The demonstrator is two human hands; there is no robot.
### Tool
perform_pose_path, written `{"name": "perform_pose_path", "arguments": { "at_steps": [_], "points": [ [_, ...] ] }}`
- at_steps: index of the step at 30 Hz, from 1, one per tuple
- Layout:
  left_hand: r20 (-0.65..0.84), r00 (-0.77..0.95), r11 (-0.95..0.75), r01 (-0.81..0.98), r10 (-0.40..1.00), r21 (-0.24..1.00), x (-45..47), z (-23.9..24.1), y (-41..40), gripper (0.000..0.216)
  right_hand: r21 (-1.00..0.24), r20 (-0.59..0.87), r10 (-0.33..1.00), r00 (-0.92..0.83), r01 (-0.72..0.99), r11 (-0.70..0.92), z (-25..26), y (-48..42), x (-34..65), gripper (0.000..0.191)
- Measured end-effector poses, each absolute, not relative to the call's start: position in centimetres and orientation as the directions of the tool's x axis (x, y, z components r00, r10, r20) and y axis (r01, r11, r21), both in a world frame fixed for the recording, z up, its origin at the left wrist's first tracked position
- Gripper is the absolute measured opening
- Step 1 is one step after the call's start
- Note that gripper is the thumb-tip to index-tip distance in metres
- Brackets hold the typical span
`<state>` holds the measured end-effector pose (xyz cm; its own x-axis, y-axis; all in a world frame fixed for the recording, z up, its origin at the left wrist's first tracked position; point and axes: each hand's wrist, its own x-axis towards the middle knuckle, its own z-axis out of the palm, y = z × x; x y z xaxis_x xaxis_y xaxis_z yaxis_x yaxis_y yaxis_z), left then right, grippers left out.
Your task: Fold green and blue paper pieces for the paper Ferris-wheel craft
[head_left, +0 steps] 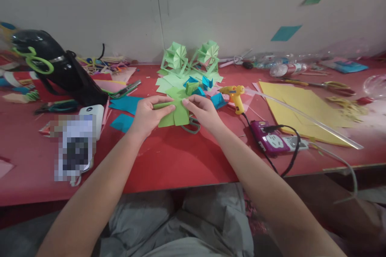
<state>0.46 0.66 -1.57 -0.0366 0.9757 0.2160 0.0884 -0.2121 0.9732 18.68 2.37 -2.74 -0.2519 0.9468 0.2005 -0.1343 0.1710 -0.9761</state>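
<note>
Between my two hands is a piece of green paper (181, 114), with a vertical line or slit down its lower middle. My left hand (150, 113) pinches its left side, thumb on top. My right hand (202, 109) grips the right side near the upper corner, also with the thumb on top. Just beyond lie small folded blue paper pieces (207, 82) and a folded green piece (191, 88). Behind them stand two pale green folded-paper models (176, 57) on pale green paper. Partly hidden under my right hand is a pair of scissors (193, 127).
A yellow glue gun (235, 95) lies right of my hands, its cord near a purple power strip (269, 138). Yellow sheets (301, 112) carry a clear ruler (313, 120). At left are blue paper (122, 122), a cutter knife (129, 87), a black bottle (60, 68) and a phone (93, 114).
</note>
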Motion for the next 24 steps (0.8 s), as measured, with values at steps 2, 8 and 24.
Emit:
{"name": "perform_pose_path", "arguments": {
  "at_steps": [2,8,24],
  "points": [
    [0.203,-0.04,-0.199,0.093,0.978,0.976,0.47,-1.56,0.68,0.035,-0.973,0.22,0.947,-0.233,-0.125,0.195,-2.73,2.43,18.71,0.046],
    [0.181,-0.032,-0.178,0.081,0.983,0.981,0.55,-1.5,0.67,0.037,-0.966,0.257,0.947,-0.193,-0.088,0.244,-2.81,2.62,18.92,0.047],
    [0.217,-0.068,-0.214,0.047,0.974,0.976,0.61,-1.49,0.64,0.031,-0.944,0.295,0.922,-0.25,0.075,0.322,-2.74,2.52,19.26,0.051]
  ]
}}
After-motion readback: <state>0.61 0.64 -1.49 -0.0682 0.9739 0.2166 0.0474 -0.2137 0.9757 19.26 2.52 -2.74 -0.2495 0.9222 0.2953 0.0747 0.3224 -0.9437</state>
